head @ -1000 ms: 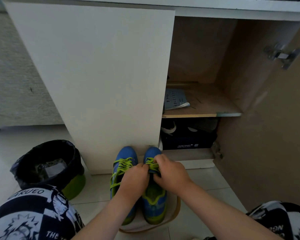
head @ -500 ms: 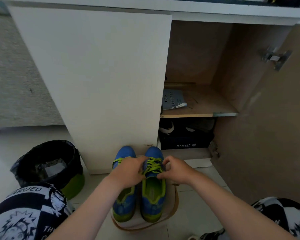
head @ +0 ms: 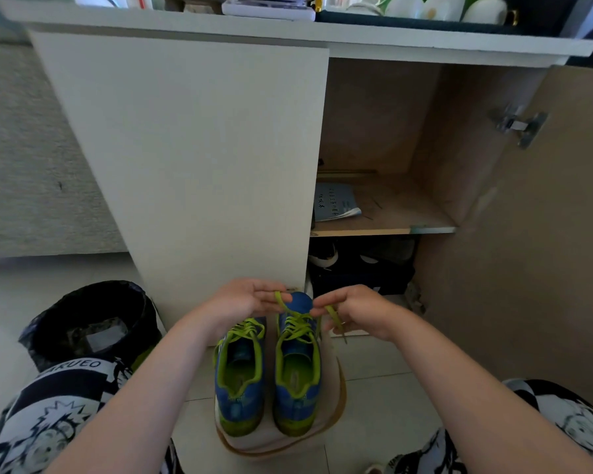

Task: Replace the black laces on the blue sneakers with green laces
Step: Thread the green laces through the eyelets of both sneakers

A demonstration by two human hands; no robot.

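Observation:
Two blue sneakers with green lining stand side by side on a pale round mat [head: 336, 415], toes toward the cabinet. The left sneaker [head: 240, 381] and the right sneaker [head: 297, 381] both carry green laces. My left hand [head: 240, 302] pinches one free end of the right sneaker's green lace [head: 281, 302] above its toe. My right hand [head: 356, 311] pinches the other end, which hangs down past my fingers. Both ends are pulled up and apart. No black laces are in view.
A white cabinet door [head: 192, 165] stands shut just behind the shoes. To the right the cabinet is open, with a booklet [head: 334, 203] on the shelf and dark shoes [head: 356, 265] below. A black-lined bin [head: 93, 323] sits at my left knee.
My hands have risen from the right sneaker's tongue and spread apart, drawing the two green lace ends up. The view has tilted upward a little.

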